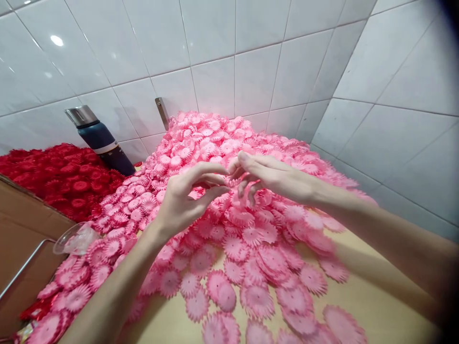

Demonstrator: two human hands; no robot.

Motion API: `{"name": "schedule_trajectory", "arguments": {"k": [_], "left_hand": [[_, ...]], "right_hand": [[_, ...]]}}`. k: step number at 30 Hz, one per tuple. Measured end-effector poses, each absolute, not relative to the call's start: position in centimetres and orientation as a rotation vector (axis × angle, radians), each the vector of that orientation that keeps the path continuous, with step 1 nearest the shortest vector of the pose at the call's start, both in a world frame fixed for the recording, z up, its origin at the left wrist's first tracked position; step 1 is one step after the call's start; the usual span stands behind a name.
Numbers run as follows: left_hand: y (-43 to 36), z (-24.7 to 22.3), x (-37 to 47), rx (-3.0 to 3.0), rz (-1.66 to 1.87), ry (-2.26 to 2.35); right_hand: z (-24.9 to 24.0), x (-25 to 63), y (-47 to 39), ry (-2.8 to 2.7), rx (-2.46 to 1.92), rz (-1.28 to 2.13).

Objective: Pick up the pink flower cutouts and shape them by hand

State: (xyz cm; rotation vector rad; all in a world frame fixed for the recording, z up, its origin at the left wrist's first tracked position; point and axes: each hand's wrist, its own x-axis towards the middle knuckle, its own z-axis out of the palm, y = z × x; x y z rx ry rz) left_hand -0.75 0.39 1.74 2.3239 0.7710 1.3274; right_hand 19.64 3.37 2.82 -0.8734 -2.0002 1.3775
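Observation:
A large heap of pink fringed fabric discs (251, 236), each with a small hole in its middle, fills the table in front of me. Over the heap, my left hand (188, 196) curves its fingers and thumb toward the right, with a gap between the tips. My right hand (267, 177) reaches in from the right, its fingers loosely bent and apart. The fingertips of both hands come close together. Pink discs show behind and below the right fingers; nothing is plainly held in either hand.
A dark blue bottle (103, 143) with a steel cap leans by the tiled wall (215, 81). Left of it lies a pile of red discs (71, 177). A cardboard box (28, 229) and a clear plastic cup (68, 239) are at the left. Pale tabletop (376, 291) shows at the lower right.

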Motion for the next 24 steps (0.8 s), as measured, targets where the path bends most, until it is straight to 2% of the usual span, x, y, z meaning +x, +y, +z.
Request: {"name": "schedule_trajectory", "arguments": {"k": [4, 7, 11, 17, 24], "left_hand": [[0.4, 1.7, -0.8, 2.432, 1.207, 0.787], [0.5, 1.6, -0.7, 2.271, 1.176, 0.811], [0.6, 1.6, -0.7, 2.061, 1.169, 0.949], [0.7, 1.7, -0.8, 1.862, 0.98, 1.015], [0.1, 2.4, -1.1, 1.804, 0.696, 0.97]], "right_hand": [[2.4, 20.0, 4.2, -2.032, -0.778, 1.48], [2.2, 20.3, 4.5, -1.962, -0.762, 1.449], [2.3, 20.4, 4.5, -2.09, -0.85, 1.269], [2.2, 20.1, 3.8, -2.294, -0.847, 0.988], [2.5, 19.7, 2.8, -2.365, -0.852, 0.912]]}}
